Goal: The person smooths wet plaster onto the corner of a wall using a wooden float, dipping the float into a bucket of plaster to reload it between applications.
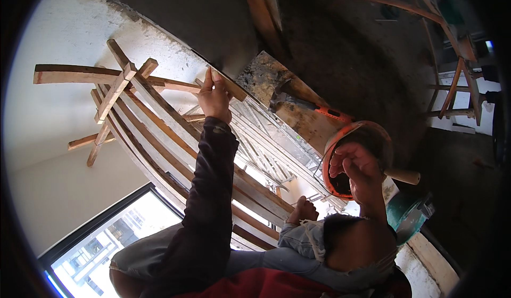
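My left hand (214, 98), at the end of a dark sleeve, reaches up to the edge of the grey slab. Its fingers are closed at a short wooden strip (235, 89) lying along that edge; part of the strip is hidden behind the hand. Over the mouth of an orange bucket (387, 138) is my right hand (357, 171), fingers loosely curved and apart, with nothing seen in them. Dark contents show inside the bucket. A tool's wooden handle (403, 176) sticks out beside the right wrist. Behind the bucket, a hammer-like tool (331, 112) with an orange-and-black handle rests on a stained plank (301, 118).
Long wooden slats (165, 133) form a platform at left, with crossed timbers (125, 79) against the white wall (58, 31). A teal bucket (407, 213) stands at lower right. My bare foot (304, 210) is near the slats. A wooden frame (458, 85) stands far right.
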`<action>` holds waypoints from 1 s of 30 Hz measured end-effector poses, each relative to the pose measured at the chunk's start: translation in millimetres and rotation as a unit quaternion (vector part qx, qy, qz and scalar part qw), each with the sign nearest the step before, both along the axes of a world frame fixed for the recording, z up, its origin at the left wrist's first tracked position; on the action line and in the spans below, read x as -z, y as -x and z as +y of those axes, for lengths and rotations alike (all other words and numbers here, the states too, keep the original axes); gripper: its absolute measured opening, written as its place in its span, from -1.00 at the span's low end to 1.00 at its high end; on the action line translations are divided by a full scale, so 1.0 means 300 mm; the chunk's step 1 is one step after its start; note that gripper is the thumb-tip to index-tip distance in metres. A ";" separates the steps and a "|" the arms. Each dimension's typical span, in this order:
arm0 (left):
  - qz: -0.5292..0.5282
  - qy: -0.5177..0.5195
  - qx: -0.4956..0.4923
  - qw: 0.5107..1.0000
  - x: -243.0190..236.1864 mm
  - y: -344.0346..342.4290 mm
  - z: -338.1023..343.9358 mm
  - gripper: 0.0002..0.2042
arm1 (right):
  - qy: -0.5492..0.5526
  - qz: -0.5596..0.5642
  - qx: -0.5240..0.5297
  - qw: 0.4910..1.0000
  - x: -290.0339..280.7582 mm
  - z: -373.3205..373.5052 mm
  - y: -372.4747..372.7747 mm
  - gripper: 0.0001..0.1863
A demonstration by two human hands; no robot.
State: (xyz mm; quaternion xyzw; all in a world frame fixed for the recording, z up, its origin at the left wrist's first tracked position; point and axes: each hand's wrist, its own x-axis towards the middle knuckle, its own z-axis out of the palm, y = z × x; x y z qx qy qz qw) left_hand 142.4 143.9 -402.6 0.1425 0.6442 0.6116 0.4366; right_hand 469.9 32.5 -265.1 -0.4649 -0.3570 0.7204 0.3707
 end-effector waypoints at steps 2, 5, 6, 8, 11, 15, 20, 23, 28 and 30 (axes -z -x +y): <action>0.009 -0.012 -0.002 1.000 0.019 0.047 0.037 -0.58 | -0.007 -0.006 0.017 1.000 -0.003 -0.011 -0.017 -0.77; 0.065 -0.013 0.002 0.998 0.029 0.159 0.127 -0.57 | -0.019 -0.006 0.029 0.999 0.006 -0.022 -0.040 -0.77; 0.082 -0.026 -0.008 0.996 0.024 0.200 0.162 -0.58 | -0.021 -0.012 0.030 0.999 0.014 -0.025 -0.048 -0.75; 0.302 -0.063 -0.044 0.950 0.017 0.363 0.224 -0.60 | -0.028 -0.035 0.021 0.999 0.004 -0.038 -0.020 -0.69; 0.408 -0.148 -0.062 0.899 -0.175 0.386 0.291 -0.58 | -0.017 -0.027 0.024 0.999 -0.001 -0.031 -0.025 -0.78; 0.371 -0.079 -0.008 0.925 -0.099 0.424 0.191 -0.54 | -0.017 -0.024 0.022 0.999 -0.011 -0.018 -0.003 -0.77; 0.021 0.012 0.042 0.999 0.154 0.131 0.028 -0.66 | 0.000 -0.036 0.008 0.999 -0.008 -0.027 0.011 -0.76; -0.011 0.000 -0.006 1.000 0.208 0.051 0.050 -0.56 | 0.001 -0.037 0.024 0.999 -0.009 -0.045 -0.016 -0.76; 0.238 0.001 -0.020 0.971 0.363 0.240 0.161 -0.54 | 0.002 -0.046 0.039 0.998 -0.014 -0.079 -0.049 -0.75; 0.346 -0.051 -0.035 0.936 0.356 0.337 0.216 -0.53 | 0.001 -0.045 0.044 0.998 -0.010 -0.093 -0.049 -0.74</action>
